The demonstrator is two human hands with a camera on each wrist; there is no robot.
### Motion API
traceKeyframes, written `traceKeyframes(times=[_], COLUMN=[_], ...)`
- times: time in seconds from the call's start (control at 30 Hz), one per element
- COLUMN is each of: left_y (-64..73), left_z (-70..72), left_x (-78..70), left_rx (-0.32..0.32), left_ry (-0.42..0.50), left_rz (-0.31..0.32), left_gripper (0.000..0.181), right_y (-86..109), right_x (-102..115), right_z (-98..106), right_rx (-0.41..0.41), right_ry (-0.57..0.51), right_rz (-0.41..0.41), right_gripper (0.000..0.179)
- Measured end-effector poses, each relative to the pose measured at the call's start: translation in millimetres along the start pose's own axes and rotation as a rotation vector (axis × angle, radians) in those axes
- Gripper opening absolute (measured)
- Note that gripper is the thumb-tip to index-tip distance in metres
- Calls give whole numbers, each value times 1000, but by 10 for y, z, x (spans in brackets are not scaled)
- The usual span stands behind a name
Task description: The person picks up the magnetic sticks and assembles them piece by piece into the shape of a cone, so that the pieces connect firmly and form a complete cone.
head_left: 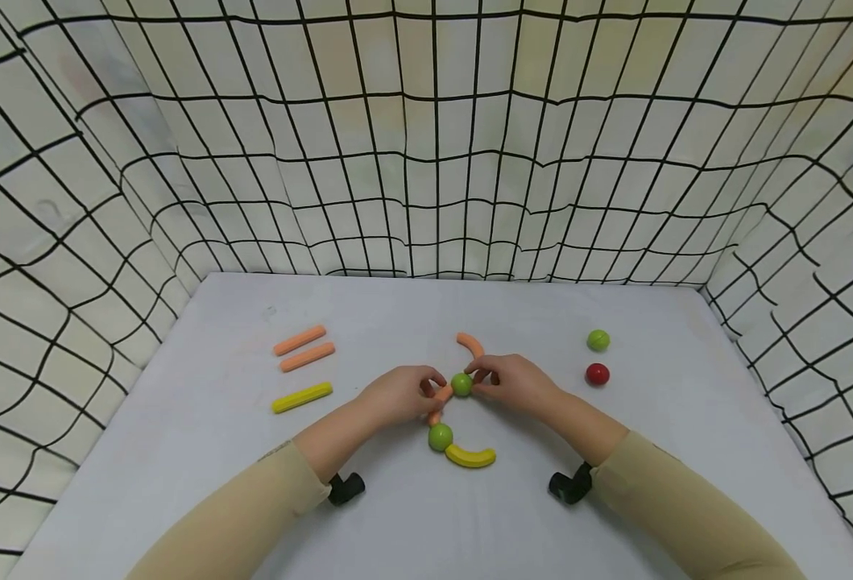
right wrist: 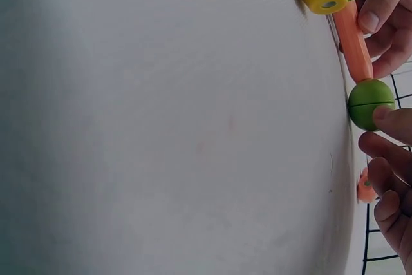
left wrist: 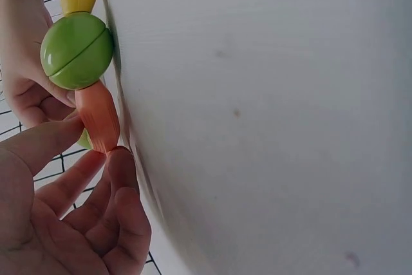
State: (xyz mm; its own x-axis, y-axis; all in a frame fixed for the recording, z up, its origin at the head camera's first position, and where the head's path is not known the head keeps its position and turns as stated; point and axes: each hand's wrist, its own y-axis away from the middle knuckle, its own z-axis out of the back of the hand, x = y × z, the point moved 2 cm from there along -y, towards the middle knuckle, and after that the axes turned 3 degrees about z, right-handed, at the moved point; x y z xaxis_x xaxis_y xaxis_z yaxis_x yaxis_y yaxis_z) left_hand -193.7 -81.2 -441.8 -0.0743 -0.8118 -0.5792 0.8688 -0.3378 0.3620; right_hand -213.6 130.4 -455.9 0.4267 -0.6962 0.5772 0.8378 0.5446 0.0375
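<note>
Left hand [head_left: 402, 395]'s pinching the orange stick [left wrist: 98, 117]; right hand [head_left: 515, 383]'s pinching the upper green ball [head_left: 461, 384] at its end, just below frame centre; my guess, gripping both sides keeps that join steady; lower green ball [head_left: 440, 437] and yellow curve [head_left: 471, 457] trail below

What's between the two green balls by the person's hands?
An orange stick, pinched by the left hand, runs from the nearer green ball to the farther green ball; the head and right wrist views show it.

Three green balls [head_left: 461, 384], one red ball [head_left: 598, 374], four orange pieces [left wrist: 98, 117], two yellow pieces [head_left: 302, 398], two hands [head_left: 406, 394], two sleeves [head_left: 252, 507].
</note>
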Motion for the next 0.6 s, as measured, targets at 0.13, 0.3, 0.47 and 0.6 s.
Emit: traceKeyframes(times=[0.13, 0.3, 0.47, 0.6], left_y=[12, -14, -46, -86], left_z=[5, 1, 18, 25], left_x=[8, 24, -6, -50], left_rx=[0, 0, -20, -40], left_ry=[-1, 6, -3, -25], left_rz=[-2, -8, -18, -23], left_gripper=[30, 30, 33, 35], right_y=[-10, -3, 11, -2], right_x=[9, -20, -87, -145], right_z=[-1, 23, 87, 151], right_rx=[-2, -4, -16, -30], right_ry=[5, 22, 15, 12], right_rz=[1, 2, -24, -54], right_gripper=[26, 26, 26, 26])
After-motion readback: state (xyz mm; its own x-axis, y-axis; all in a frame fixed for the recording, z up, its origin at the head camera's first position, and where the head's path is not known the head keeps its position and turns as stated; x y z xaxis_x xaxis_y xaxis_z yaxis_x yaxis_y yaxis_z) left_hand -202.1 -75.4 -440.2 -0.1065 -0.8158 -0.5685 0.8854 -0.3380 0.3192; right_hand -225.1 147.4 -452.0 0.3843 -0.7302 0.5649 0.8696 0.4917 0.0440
